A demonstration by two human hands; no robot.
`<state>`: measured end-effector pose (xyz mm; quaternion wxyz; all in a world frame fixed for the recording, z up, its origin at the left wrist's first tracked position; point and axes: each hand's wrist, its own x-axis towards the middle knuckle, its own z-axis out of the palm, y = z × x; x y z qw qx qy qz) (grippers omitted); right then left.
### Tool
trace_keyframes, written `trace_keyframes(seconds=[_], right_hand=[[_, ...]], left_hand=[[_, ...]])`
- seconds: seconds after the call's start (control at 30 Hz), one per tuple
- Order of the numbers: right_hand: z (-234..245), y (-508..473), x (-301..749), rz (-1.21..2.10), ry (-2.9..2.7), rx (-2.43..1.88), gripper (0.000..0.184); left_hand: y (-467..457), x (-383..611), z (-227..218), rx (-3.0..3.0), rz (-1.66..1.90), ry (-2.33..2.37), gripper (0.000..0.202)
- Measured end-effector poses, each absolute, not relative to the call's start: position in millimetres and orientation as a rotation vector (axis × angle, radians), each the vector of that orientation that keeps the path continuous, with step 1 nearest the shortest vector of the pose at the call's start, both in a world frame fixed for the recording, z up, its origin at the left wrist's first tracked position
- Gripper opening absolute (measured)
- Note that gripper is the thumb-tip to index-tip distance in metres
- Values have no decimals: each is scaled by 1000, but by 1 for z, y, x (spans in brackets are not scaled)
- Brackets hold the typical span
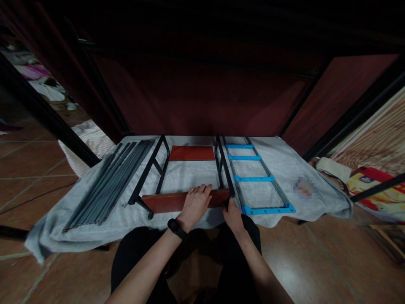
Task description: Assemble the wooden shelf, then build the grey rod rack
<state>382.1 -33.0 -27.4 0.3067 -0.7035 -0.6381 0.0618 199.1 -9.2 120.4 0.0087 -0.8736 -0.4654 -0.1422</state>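
Note:
A reddish-brown board (pixel 164 203) stands on its long edge between two black metal side frames (pixel 226 169), at the end nearest me. Over its top edge lies my left hand (pixel 198 202), fingers bent around the board. My right hand (pixel 233 214) is closed at the near right corner, where the board meets the right side frame; its fingertips are partly hidden. A second reddish-brown board (pixel 191 153) lies at the far end between the frames. To the left is the other black side frame (pixel 146 175).
Several grey metal tubes (pixel 107 185) lie side by side on the left of the grey cloth (pixel 272 154). A rack with blue crosspieces (pixel 254 178) is just right of my right hand. A dark red panel (pixel 202 101) rises behind. Black posts (pixel 47 109) flank the table.

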Motion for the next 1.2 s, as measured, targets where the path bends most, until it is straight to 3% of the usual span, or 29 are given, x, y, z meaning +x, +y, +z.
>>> trace_keyframes(seconds=[0.37, 0.77, 0.87, 1.2], right_hand=[[-18, -32, 382, 260, -1624, -1756, 44], [-10, -34, 379, 335, -1629, -1823, 50], [-10, -34, 379, 321, -1645, -1822, 58], [-8, -35, 379, 338, -1653, -1845, 58]], left_hand=[[10, 225, 125, -2865, -283, -1202, 71], [12, 230, 135, -2907, -202, -1181, 85], [17, 232, 137, -2911, -165, -1160, 84], [18, 228, 135, -2995, -190, -1145, 81]])
